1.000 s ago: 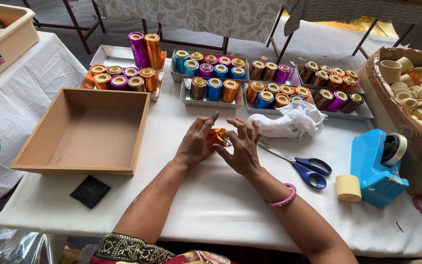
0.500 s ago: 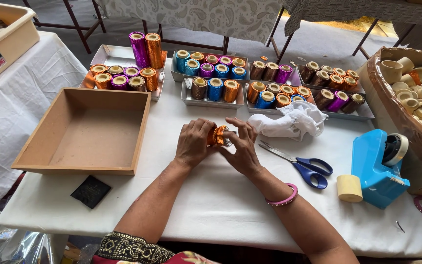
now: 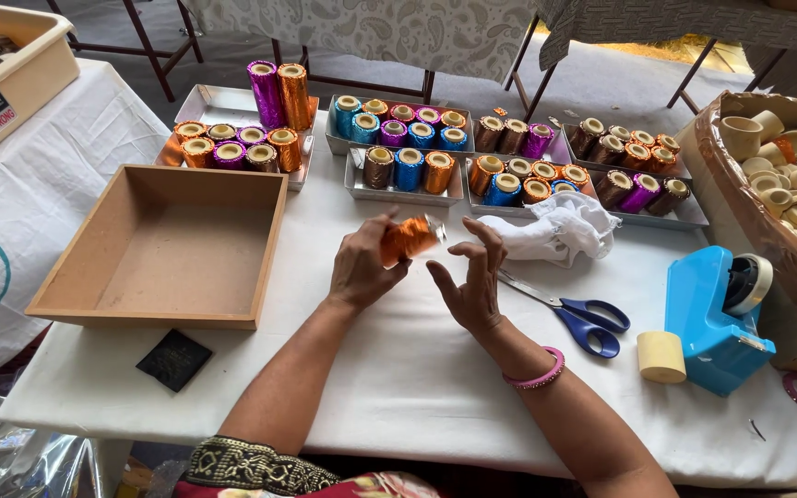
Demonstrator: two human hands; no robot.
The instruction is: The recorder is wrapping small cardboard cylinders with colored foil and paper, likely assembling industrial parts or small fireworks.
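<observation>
While half a second ago both hands closed together around it, the orange foil-wrapped spool (image 3: 408, 240) now sits gripped in the left hand (image 3: 362, 267) alone, raised above the white tablecloth (image 3: 417, 369). Right hand (image 3: 468, 281): drawn just clear to the spool's right, fingers spread, holding nothing (one foil end appears finished). Beyond the right hand lie blue-handled scissors (image 3: 583, 318) and a white cloth (image 3: 560, 231); left of the left hand, a shallow wooden tray (image 3: 163, 244).
</observation>
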